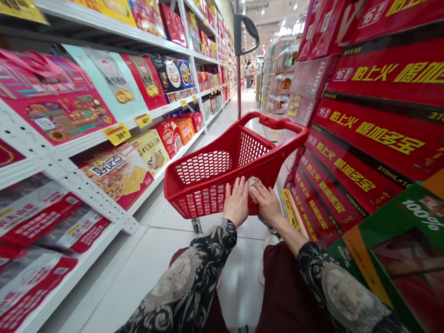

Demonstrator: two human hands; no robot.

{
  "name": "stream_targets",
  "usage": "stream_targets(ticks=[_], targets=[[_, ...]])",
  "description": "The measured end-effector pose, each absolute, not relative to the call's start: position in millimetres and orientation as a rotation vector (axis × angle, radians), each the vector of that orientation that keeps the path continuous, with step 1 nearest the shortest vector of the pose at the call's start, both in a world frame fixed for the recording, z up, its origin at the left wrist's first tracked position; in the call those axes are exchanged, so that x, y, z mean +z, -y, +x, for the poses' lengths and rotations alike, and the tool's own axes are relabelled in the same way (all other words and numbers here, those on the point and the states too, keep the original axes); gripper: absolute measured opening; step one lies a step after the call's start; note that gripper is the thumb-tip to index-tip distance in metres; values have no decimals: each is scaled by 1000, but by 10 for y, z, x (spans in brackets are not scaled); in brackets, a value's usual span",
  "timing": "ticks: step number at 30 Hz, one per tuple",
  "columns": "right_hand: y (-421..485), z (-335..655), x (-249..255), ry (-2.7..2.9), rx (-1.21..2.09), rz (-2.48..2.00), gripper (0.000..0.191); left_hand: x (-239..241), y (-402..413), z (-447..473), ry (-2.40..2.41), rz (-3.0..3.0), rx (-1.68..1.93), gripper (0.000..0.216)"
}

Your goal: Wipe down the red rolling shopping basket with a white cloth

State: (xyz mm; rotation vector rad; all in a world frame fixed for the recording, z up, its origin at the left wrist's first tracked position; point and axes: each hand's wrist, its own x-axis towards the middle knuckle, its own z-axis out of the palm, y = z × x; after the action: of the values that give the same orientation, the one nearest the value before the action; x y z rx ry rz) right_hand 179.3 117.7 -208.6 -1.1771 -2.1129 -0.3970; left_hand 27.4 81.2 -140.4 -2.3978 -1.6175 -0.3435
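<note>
A red plastic shopping cart (207, 178) with perforated sides stands crosswise in front of me, its handle toward the right. My left hand (236, 202) lies flat against the cart's near side, fingers stretched upward, holding nothing. Just right of it, my right hand (266, 202) presses a crumpled whitish cloth (254, 184) to the solid red panel of the same side. The cloth is bunched under the fingers, so part of it is hidden. No goods show in the part of the basket I can see.
Shelves (168, 44) of boxed snacks line the left side. Stacked red drink cartons (374, 129) and a green carton (418, 229) crowd the right. Behind the cart rises a pole with a black handle (248, 35). Far down the aisle stands a person (248, 74).
</note>
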Motion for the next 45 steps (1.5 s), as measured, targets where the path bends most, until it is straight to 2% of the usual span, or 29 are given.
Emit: stream_targets(ticks=[3, 10, 18, 22, 26, 30, 39, 45], targets=[[-1084, 1869, -2062, 2100, -410, -1156, 37, -1445, -766, 248, 1596, -2409, -328, 66], [-1416, 2239, -1218, 1732, -577, -1221, 40, -1345, -815, 165, 1618, -2373, -377, 70], [-1171, 2103, -1698, 2143, -454, -1279, 41, -1259, -871, -640, 2120, -1970, -304, 73], [-1197, 1940, -1317, 1973, -531, -1212, 42, -1273, -782, -799, 2200, -1974, -286, 70], [-1393, 1805, -913, 1946, -529, -1341, 41, -1246, -644, -735, 2217, -2017, -307, 71], [-1405, 1634, -992, 2089, -422, -1412, 40, -1246, -484, -669, 2211, -2099, -261, 72], [-1199, 1412, -1155, 2266, -263, -1249, 34, -1089, -203, -521, 2204, -2392, -188, 89], [-1342, 1601, -1123, 2209, -195, -1383, 32, -1115, -58, -633, 2228, -2421, -371, 79]])
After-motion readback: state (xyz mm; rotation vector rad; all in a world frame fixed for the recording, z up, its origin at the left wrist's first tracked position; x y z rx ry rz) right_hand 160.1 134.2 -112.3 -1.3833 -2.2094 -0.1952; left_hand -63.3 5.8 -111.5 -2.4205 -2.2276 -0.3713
